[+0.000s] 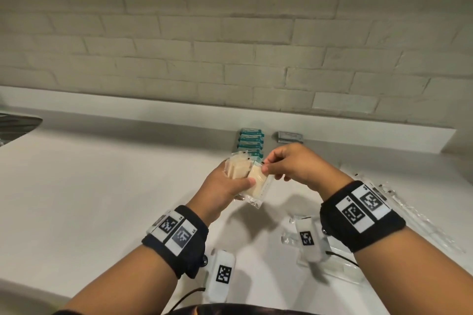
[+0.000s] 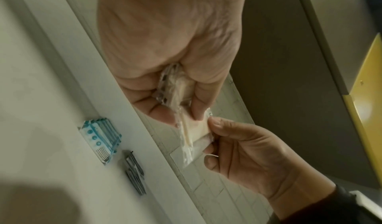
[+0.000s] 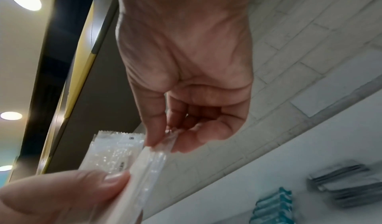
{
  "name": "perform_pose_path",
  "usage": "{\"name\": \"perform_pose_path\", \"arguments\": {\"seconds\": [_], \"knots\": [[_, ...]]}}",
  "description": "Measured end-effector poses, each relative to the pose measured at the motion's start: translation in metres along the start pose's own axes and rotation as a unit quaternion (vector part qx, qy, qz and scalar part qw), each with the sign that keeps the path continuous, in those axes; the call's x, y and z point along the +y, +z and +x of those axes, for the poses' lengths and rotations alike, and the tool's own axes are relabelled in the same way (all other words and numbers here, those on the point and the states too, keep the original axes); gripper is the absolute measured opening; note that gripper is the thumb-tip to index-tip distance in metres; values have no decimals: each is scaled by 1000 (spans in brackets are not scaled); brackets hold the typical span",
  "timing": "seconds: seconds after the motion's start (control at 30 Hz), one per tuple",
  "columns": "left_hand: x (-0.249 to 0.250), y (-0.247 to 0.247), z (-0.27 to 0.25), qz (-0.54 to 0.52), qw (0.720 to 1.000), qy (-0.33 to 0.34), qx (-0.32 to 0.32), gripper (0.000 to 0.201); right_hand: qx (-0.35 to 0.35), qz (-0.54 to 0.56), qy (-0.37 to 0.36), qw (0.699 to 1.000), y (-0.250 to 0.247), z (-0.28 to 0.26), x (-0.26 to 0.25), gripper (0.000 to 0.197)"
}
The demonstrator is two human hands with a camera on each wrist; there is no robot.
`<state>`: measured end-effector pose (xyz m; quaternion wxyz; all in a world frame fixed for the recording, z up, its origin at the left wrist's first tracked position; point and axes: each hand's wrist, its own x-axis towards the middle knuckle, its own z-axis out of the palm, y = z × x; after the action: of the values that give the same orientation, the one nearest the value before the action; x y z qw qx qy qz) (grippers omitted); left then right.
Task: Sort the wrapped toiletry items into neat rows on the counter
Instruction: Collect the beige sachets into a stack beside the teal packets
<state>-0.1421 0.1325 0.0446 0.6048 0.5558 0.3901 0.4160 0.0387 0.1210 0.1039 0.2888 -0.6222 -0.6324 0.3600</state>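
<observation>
Near edge: loose clear-wrapped packets (image 1: 304, 238) lie on the white counter (image 1: 115, 199). Left hand (image 1: 225, 186) grips a fan of cream cellophane-wrapped sachets (image 1: 243, 174) above it; right hand (image 1: 289, 163) pinches one sachet's corner. Slick wrap w/ thin pinch, so the fan could spill onto the far teal packet row (image 1: 250, 142).

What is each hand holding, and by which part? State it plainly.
The left hand grips a small stack of clear-wrapped beige packets across their middle. The right hand pinches the front packet by its top edge.
</observation>
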Motion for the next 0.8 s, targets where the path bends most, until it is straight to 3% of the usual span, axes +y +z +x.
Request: {"name": "perform_pose_path", "arguments": {"seconds": [0.07,0.13,0.2,0.27,0.33,0.47,0.57,0.63,0.67,0.73,0.8], "knots": [[-4,-6,0,-3,1000,-8,-1,53,20,-87,-4,996,4,6,-2,5],[-5,-11,0,-19,1000,-19,9,38,94,-241,-7,966,6,14,-1,11],[-5,-17,-1,-81,996,-36,9,27,111,-268,5,957,8,19,2,13],[-3,-25,-2,-171,984,-57,4,16,60,-262,10,963,14,22,6,13],[-3,-34,-3,-250,965,-80,1,22,-14,-301,3,954,27,22,10,10],[-5,-41,-3,-258,963,-76,14,31,-152,-396,-30,905,67,21,23,16],[-8,-47,-2,-253,964,-66,44,34,-186,-403,-29,896,87,27,30,22],[-10,-50,1,-251,964,-63,60,36,-138,-372,-20,918,83,33,30,19],[-11,-51,1,-253,963,-61,65,36,-94,-314,-14,945,77,36,26,16],[-10,-51,3,-252,963,-62,69,36,-12,-122,-1,992,62,37,16,19],[-8,-47,3,-244,966,-63,56,33,18,39,-15,999,51,32,2,13]]}}
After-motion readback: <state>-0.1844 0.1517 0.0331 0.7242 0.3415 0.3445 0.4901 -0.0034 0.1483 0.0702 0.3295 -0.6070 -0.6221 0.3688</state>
